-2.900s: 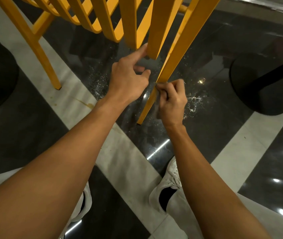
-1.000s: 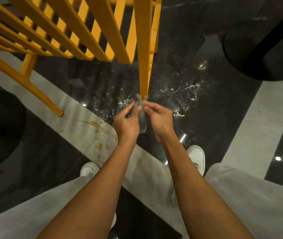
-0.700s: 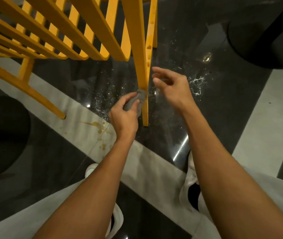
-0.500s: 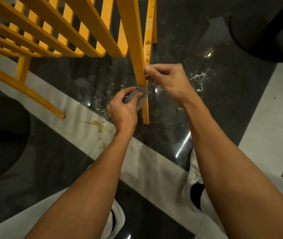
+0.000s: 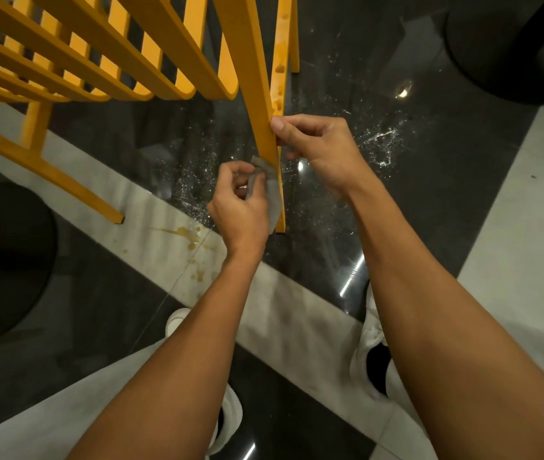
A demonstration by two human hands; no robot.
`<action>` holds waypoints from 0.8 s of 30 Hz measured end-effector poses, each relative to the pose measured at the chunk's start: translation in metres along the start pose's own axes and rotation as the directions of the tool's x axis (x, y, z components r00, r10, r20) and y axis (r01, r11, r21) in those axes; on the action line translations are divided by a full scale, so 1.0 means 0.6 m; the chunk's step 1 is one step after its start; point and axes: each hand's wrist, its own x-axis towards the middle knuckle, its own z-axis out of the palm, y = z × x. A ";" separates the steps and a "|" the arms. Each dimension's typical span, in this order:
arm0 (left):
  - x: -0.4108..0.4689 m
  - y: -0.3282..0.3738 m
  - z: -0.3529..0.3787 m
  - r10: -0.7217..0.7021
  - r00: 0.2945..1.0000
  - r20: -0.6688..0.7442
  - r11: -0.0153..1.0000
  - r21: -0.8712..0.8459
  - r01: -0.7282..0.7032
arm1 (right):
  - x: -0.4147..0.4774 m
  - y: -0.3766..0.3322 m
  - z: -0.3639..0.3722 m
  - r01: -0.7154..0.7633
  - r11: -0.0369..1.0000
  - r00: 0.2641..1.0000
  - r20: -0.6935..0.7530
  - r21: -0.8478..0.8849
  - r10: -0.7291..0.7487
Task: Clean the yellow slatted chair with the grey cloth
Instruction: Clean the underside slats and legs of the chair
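A shiny dark stone floor (image 5: 446, 227) with wide pale grey stripes (image 5: 297, 313) crossing it, and little white specks and splashes (image 5: 376, 144) scattered over the dark part. On the pale stripe, a few brown drips (image 5: 184, 234). At the far left and the top right, two big round black bases (image 5: 2, 260) resting on the floor. Filling the top left, the yellow slatted chair (image 5: 104, 51) — many flat yellow bars side by side, with thin legs running down to the floor. One long yellow leg (image 5: 264, 121) down the middle, its foot touching the dark floor. Just behind it another yellow bar with brown spots (image 5: 279, 61) along its edge. Pressed against the low part of the middle leg, on its left side, the small grey cloth (image 5: 272, 190), a bit crumpled and hanging down near the foot. Left hand (image 5: 240, 207) curled, thumb and fingers pinching the grey cloth and keeping it against the leg. Right hand (image 5: 323, 151) higher up on the right side of the same leg — thumb and fingers closed on the leg's edge, holding nothing else. Both bare arms reaching in from the bottom. Down below, pale grey trousers (image 5: 65, 410) and white shoes (image 5: 375, 353) standing on the floor.
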 end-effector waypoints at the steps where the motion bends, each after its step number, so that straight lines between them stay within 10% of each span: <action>1: -0.002 0.003 0.000 0.010 1.000 0.004 1.000 -0.013 -0.010 | -0.001 -0.001 0.000 -0.003 1.000 1.000 -0.003 0.000 0.003; 15: 0.015 -0.024 0.021 -0.067 0.992 0.103 0.995 0.081 0.059 | -0.003 0.003 0.004 -0.029 0.999 0.999 -0.044 -0.030 0.028; 24: 0.038 -0.035 0.002 0.124 0.978 0.170 0.980 0.136 -0.148 | -0.002 0.015 0.007 0.003 0.999 0.997 -0.073 -0.036 -0.006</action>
